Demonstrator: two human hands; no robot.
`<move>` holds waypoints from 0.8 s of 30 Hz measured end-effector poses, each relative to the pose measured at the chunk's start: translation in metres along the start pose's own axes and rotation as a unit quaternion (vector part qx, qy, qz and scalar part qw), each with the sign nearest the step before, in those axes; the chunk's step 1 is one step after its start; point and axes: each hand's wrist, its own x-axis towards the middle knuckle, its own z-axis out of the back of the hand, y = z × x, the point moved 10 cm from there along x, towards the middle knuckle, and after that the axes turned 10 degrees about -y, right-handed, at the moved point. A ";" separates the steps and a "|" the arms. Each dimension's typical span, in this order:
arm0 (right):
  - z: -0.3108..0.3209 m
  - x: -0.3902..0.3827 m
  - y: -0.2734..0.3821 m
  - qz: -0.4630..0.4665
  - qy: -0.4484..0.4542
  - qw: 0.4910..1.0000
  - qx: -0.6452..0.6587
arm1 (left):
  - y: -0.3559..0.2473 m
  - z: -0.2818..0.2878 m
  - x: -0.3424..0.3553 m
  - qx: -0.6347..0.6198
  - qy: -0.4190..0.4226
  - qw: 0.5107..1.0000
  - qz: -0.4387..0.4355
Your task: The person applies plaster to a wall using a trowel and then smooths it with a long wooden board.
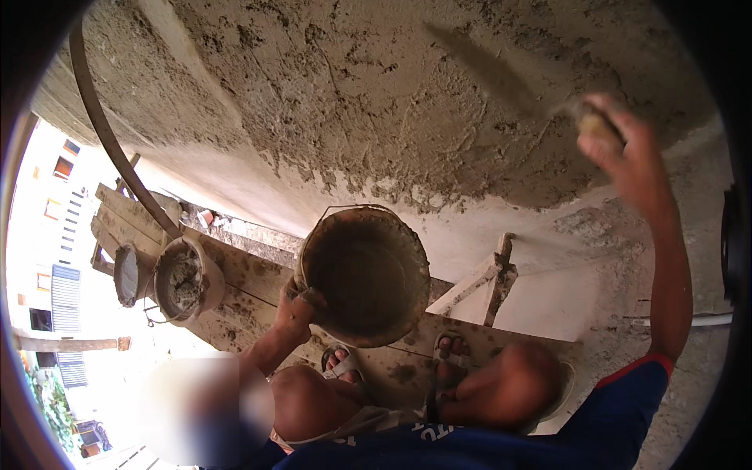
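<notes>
My left hand (295,311) is closed on the near left rim of a mortar-crusted bucket (368,274), which is tipped so its inside faces me. Grey residue coats the bucket's inner wall, and its wire handle lies along the far rim. Out to the upper right, my right hand (627,153) is wrapped round the handle of a trowel (599,125), close to the wall. Motion smears this hand and the tool; the blade is hard to tell from the wet mortar. Rough grey plaster (376,102) covers the upper wall, with a ragged lower edge.
Beneath my sandalled feet runs a mortar-spotted plank platform (243,313). On its left stand a bucket holding mortar (184,282) and another bucket (129,274). A long curved strip (110,133) reaches down beside them. A wooden brace (497,278) rises between platform and wall.
</notes>
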 end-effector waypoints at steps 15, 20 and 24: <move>-0.281 -0.165 0.001 0.175 0.431 0.875 -0.134 | -0.073 -0.024 -0.012 -0.169 -0.030 0.985 0.011; -0.281 -0.154 0.017 0.081 0.451 0.889 -0.017 | -0.061 0.009 -0.018 -0.193 -0.089 0.976 0.037; -0.245 -0.115 0.064 0.115 0.408 0.906 0.024 | -0.036 0.046 -0.031 -0.210 -0.119 0.969 0.057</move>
